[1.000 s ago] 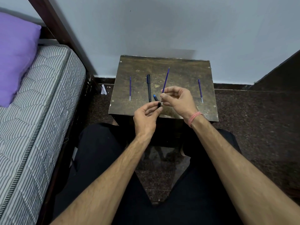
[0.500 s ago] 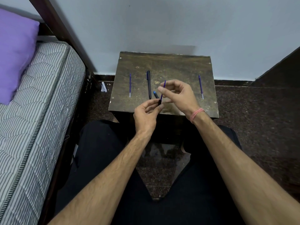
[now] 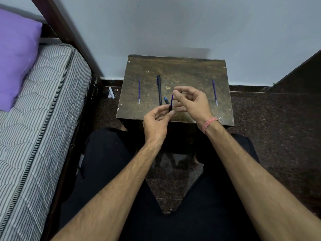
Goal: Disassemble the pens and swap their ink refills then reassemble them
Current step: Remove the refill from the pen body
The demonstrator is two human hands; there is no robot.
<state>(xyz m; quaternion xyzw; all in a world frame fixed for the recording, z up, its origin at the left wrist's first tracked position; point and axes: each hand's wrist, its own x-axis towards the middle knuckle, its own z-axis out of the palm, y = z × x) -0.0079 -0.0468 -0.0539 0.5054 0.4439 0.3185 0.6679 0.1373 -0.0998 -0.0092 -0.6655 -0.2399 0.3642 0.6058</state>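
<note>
Over the near middle of the worktop (image 3: 191, 70), the left hand (image 3: 156, 124) pinches a short dark pen barrel (image 3: 170, 108), and a blue refill (image 3: 172, 100) stands out of it, pointing up and slightly right. The right hand (image 3: 191, 101) pinches the refill's top end. Two more refills lie lengthwise near to far: one left (image 3: 139, 91), one right (image 3: 215, 93). One black pen (image 3: 159, 89) and one blue cap (image 3: 166, 100) lie between them. A bed (image 3: 34, 119) borders the left side.
</note>
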